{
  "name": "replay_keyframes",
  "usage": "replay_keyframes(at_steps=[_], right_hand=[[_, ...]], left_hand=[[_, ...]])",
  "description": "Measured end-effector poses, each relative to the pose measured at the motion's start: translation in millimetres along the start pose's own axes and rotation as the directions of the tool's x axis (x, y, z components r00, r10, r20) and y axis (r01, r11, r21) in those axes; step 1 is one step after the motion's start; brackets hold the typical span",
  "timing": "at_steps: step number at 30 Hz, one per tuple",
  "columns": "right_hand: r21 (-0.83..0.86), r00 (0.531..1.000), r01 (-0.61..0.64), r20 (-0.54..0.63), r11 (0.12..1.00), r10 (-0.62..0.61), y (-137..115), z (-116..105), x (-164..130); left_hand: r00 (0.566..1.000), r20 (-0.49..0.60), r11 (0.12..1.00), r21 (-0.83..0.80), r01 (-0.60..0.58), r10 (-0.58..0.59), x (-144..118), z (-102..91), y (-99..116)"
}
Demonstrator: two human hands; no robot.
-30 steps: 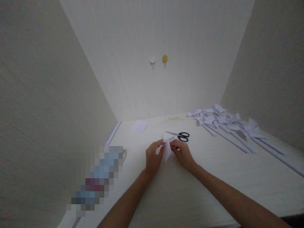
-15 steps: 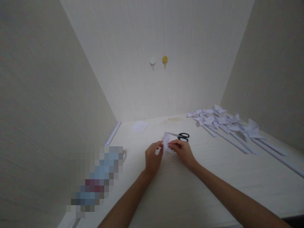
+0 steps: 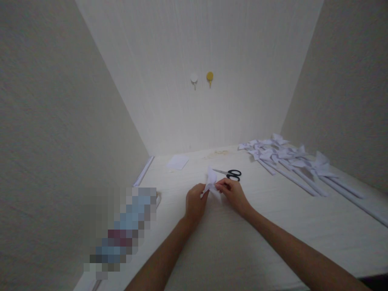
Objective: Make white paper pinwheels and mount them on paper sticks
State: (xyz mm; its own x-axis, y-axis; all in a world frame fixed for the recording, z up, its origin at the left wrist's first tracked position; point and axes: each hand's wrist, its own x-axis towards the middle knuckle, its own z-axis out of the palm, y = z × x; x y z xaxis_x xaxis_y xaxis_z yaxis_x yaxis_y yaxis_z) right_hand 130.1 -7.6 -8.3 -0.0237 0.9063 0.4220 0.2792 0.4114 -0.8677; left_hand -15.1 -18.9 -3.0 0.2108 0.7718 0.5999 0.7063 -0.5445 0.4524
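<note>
Both my hands pinch a small folded white paper piece [image 3: 211,180] just above the pale tabletop [image 3: 273,226], near its middle. My left hand [image 3: 195,203] grips the paper's left edge with thumb and fingers. My right hand [image 3: 233,195] holds its right side at the fingertips. The paper's pointed flap sticks up between the two hands. Black-handled scissors [image 3: 230,174] lie on the table just behind my right hand.
A row of white paper pinwheels on rolled paper sticks [image 3: 291,161] lies at the right. A loose white paper sheet [image 3: 178,162] rests near the back wall. Two round hooks, white [image 3: 194,78] and yellow [image 3: 209,76], hang on the wall. Side walls close in on both sides.
The folded paper has been turned and refolded between my fingers; its flap, hanging down a second ago, now points up. My hands stayed in nearly the same place.
</note>
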Motion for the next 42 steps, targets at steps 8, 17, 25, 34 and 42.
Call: replay_keyframes(at_steps=[8,17,25,34,42], right_hand=[[-0.073,0.998,0.050,0.032,0.996,-0.048,-5.3,-1.8,-3.3],[-0.166,0.992,0.110,0.086,0.980,-0.096,-4.6,-2.1,-4.6],[-0.128,0.993,0.081,0.093,0.989,-0.069,-4.0,0.2,-5.3],[0.103,1.000,-0.019,-0.005,0.994,0.020,4.6,-1.3,0.5],[0.141,0.999,-0.042,0.023,0.989,0.039,4.3,-0.9,-0.7]], left_hand=[[0.994,0.082,0.993,0.087,-0.084,0.077,-0.5,-0.9,-4.2],[0.974,0.188,0.981,0.121,-0.151,0.126,-1.4,-5.0,-1.3],[0.975,0.180,0.977,0.145,-0.156,0.129,-0.6,-2.9,0.2],[0.998,0.050,0.997,0.070,-0.044,0.041,-0.5,3.6,-7.5],[0.998,0.016,0.998,0.034,-0.060,0.060,-1.3,4.4,-7.7]])
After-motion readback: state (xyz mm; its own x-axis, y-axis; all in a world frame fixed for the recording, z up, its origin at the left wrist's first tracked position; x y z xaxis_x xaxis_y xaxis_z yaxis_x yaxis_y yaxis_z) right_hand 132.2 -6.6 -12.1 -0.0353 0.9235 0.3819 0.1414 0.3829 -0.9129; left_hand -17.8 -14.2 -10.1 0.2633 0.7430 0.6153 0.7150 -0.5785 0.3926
